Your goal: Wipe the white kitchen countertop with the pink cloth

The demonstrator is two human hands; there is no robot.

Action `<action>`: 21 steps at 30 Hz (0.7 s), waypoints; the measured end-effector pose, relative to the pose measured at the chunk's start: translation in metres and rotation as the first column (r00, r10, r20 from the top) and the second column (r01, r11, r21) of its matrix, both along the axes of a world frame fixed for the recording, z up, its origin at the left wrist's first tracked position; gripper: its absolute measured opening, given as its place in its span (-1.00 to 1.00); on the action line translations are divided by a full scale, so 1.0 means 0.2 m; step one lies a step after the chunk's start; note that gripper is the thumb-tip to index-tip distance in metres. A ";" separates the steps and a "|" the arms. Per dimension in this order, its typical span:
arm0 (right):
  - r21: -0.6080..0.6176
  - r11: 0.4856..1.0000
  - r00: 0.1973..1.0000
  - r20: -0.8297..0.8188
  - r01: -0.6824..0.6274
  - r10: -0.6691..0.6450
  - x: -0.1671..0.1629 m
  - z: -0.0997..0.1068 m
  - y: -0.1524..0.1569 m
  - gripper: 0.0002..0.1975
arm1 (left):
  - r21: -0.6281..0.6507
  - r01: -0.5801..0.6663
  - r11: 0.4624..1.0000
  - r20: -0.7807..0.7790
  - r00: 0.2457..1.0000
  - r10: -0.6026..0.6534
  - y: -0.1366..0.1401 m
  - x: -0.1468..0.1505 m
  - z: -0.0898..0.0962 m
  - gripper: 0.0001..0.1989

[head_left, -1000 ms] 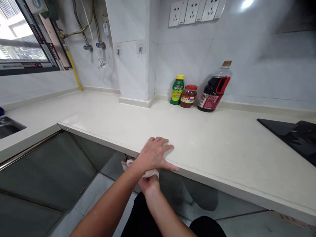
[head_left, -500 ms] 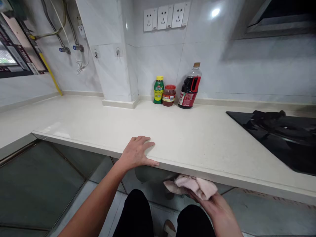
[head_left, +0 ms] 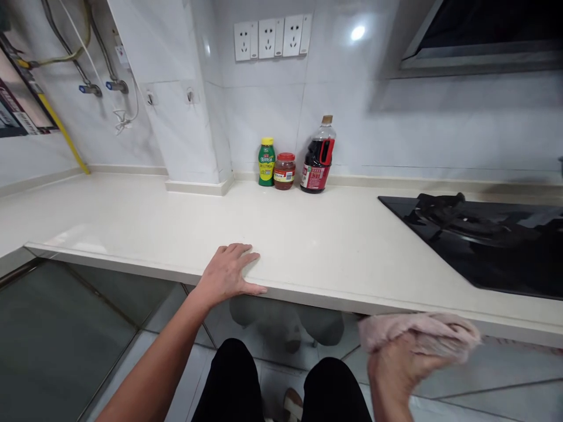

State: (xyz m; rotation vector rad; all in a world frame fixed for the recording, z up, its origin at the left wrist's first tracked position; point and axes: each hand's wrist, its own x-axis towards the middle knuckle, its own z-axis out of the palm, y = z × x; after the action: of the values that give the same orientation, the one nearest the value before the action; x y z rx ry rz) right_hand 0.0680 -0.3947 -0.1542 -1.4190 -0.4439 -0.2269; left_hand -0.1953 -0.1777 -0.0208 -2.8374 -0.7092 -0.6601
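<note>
My left hand rests on the front edge of the pale countertop, fingers spread over the top and thumb along the edge. It holds nothing. Lower right, my right hand grips a folded pinkish cloth at the counter's front edge. The cloth and hand are slightly smeared by motion, and part of the fingers is hidden by the cloth.
Against the tiled wall stand a green bottle with a yellow cap, a red-lidded jar and a large dark sauce bottle. A black gas stove is at the right. Glossy cabinet fronts lie below the counter.
My right hand has moved right along the counter's front edge with the cloth, which is now spread wider. My left hand keeps its place on the edge. The view has shifted slightly right.
</note>
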 end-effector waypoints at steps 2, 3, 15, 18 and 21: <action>-0.019 0.988 0.988 0.014 0.155 -0.155 -0.09 -0.04 0.10 -0.25 | 0.016 0.007 1.000 -0.005 1.000 -0.007 0.00 0.00 0.00 -0.17; -0.019 0.976 0.976 0.022 0.215 -0.215 -0.13 -0.05 0.13 -0.26 | 0.023 0.010 1.000 -0.011 1.000 -0.010 -0.01 0.00 0.01 -0.18; -0.187 0.982 0.602 0.788 0.041 0.125 -0.63 0.15 0.43 -0.58 | -0.045 -0.001 0.999 0.000 1.000 0.001 0.00 0.01 0.03 -0.55; -0.236 0.971 0.529 0.828 0.029 0.186 -0.73 0.22 0.51 -0.64 | -0.185 0.040 0.982 0.087 0.996 -0.025 0.00 -0.01 0.05 -0.51; -0.246 0.969 0.416 0.884 0.028 0.212 -0.73 0.26 0.54 -0.69 | -0.304 0.041 0.952 0.178 0.984 0.015 0.00 -0.01 0.07 -0.49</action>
State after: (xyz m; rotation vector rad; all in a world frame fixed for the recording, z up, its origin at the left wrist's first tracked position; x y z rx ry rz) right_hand -0.0773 -0.2868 -0.1020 -1.3762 -1.5133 -0.9199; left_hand -0.1981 -0.1781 -0.0075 -3.0926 -0.8942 -0.8874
